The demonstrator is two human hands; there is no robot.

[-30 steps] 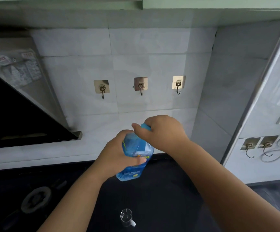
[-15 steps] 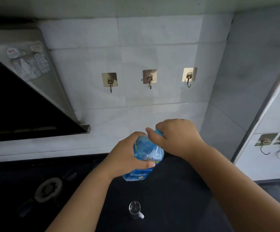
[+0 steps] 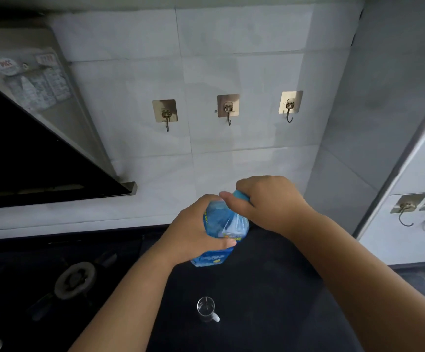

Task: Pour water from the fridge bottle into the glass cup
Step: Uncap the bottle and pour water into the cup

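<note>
Blue bottle [image 3: 222, 231] held in air above dark bench [image 3: 269, 288], centre of scene. Long axis near upright, cap end up and leaning slightly far-right, base toward camera-near. Left hand [image 3: 193, 232] wrapped round bottle body. Right hand [image 3: 269, 201] curled over blue cap [image 3: 240, 195]. Glass cup [image 3: 206, 309] upright on bench, nearer than bottle, apart from it, handle pointing right. Gas burner [image 3: 75, 280] at left.

Both forearms reaching forward from the lower edge, bare, converging near the middle. Left hand [image 3: 193, 229] wrapped round the side of the bottle [image 3: 222, 231], thumb lying across its front (fingers hidden behind). Right hand [image 3: 267, 201] set over the top, knuckles up, fingers curled round the cap [image 3: 241, 195].
</note>
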